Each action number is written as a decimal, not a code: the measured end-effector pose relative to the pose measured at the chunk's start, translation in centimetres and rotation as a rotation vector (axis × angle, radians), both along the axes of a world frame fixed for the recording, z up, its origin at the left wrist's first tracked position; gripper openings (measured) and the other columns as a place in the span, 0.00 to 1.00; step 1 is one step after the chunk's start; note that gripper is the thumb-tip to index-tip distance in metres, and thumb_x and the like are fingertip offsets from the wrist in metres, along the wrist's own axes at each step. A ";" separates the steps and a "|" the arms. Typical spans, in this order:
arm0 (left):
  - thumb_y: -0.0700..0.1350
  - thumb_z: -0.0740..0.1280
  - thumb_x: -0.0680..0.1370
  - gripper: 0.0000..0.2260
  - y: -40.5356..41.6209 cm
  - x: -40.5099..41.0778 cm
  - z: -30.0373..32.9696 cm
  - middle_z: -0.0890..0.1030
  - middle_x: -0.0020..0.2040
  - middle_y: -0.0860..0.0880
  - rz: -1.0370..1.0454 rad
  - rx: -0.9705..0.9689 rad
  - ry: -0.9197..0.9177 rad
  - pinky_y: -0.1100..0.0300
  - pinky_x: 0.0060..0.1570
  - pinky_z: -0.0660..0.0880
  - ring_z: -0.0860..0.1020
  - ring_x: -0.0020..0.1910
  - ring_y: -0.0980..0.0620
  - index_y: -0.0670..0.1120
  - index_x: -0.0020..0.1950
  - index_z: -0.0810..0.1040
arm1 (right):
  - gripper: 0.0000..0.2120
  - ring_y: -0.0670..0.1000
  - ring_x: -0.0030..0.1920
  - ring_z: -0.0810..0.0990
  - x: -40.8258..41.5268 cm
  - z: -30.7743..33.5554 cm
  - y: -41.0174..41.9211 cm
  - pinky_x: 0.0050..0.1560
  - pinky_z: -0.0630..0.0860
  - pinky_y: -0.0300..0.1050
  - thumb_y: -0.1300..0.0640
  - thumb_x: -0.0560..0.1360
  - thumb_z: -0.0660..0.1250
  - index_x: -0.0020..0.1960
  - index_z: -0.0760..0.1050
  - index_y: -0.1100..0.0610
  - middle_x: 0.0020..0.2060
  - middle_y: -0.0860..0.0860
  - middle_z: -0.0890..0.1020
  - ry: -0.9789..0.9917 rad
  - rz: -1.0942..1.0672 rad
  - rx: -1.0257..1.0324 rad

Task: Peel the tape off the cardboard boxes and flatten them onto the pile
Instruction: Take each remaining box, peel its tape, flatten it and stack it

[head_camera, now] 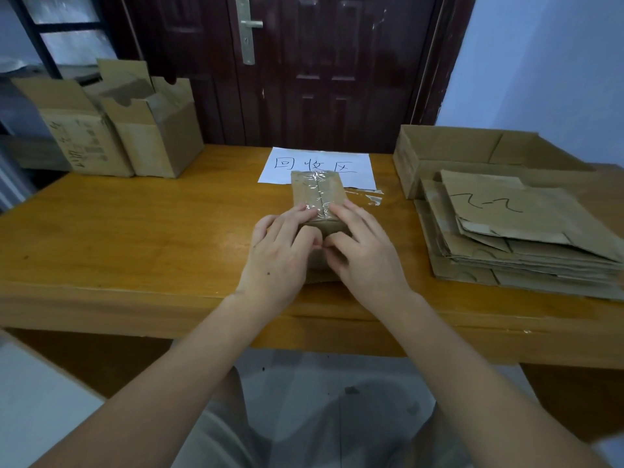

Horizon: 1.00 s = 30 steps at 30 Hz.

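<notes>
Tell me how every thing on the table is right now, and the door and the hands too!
Small taped box: closed, clear tape along its top seam.
Left hand: fingers on the box's near end.
Right hand: fingers on the box's near end.
Two upright boxes: top flaps open.
Cardboard pile: flattened, stacked.
Loose tape strip: peeled off, lying on table.
Door: shut.

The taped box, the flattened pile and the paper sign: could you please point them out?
taped box (pixel 315 194), head view, its taped top face.
flattened pile (pixel 513 224), head view, top sheet.
paper sign (pixel 287 163), head view, its left part.
</notes>
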<state>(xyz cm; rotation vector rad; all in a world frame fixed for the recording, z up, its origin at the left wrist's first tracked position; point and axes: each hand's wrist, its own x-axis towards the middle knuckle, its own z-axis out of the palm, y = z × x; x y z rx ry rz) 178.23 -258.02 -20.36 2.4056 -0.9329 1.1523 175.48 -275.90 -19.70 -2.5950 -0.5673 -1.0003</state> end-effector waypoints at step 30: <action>0.40 0.66 0.81 0.05 0.4 0.2 0.1 0.79 0.69 0.45 -0.041 -0.022 0.076 0.48 0.69 0.67 0.72 0.74 0.47 0.46 0.54 0.82 | 0.12 0.49 0.76 0.66 -0.3 1.4 -0.7 0.70 0.64 0.40 0.57 0.77 0.72 0.59 0.77 0.55 0.71 0.50 0.75 0.169 0.004 0.015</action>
